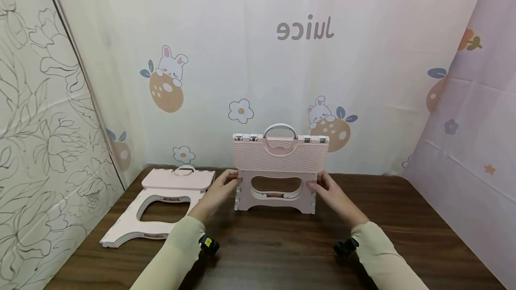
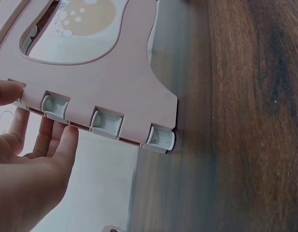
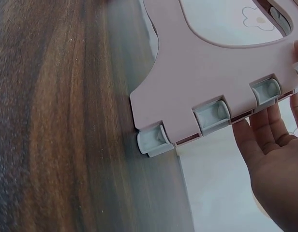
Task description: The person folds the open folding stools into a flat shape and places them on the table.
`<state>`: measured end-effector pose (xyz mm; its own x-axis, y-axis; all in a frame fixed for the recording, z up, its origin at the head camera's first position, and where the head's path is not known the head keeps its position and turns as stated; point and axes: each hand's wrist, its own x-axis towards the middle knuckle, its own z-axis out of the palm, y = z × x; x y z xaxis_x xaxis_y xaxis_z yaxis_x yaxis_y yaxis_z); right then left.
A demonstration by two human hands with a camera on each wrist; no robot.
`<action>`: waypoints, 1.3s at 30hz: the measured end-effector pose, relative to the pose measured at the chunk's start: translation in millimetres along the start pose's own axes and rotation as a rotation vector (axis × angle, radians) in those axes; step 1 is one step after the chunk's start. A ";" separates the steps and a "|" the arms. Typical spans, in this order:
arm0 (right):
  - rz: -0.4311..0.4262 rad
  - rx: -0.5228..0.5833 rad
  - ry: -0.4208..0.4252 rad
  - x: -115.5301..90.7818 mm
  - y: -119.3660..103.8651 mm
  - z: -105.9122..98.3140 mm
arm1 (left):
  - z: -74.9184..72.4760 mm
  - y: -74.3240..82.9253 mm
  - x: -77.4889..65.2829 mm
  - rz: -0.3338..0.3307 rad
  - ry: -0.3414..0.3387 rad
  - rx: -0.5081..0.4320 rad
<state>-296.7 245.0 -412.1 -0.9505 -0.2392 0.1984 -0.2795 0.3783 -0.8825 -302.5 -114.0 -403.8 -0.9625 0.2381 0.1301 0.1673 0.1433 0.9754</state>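
A pink folding stool [image 1: 282, 160], folded flat, stands upright on the table with its feet on the wood. Its woven-textured top panel hangs over the upper part, and a white loop handle [image 1: 280, 128] sticks up above. My left hand [image 1: 217, 191] grips the stool's left side edge, thumb on the front face and fingers behind. On the opposite edge my right hand [image 1: 332, 194] holds it the same way. Both wrist views show the stool's lower legs with white hinge pieces [image 2: 106, 123] along the side, and the fingers curled round that edge.
A second pink folded stool [image 1: 163, 180] lies flat on the table at the left, partly behind my left forearm. The dark wooden table [image 1: 274, 249] ends at a patterned curtain [image 1: 250, 57] behind. More curtains hang on both sides.
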 end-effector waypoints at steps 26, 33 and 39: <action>-0.106 0.016 0.031 -2.7 8.7 0.9 | -1.9 -3.6 -2.5 0.039 -0.012 0.017; -0.115 0.035 0.036 -2.6 8.7 -0.1 | -0.1 -3.7 -1.2 0.040 -0.004 -0.016; -0.109 0.035 0.046 -2.6 7.2 0.2 | 1.4 -2.5 -1.9 0.021 0.015 -0.004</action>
<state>-296.2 248.2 -419.1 -0.9202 -0.2353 0.3129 -0.3774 0.3208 -0.8687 -300.7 -113.4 -406.7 -0.9619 0.2266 0.1532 0.1868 0.1350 0.9731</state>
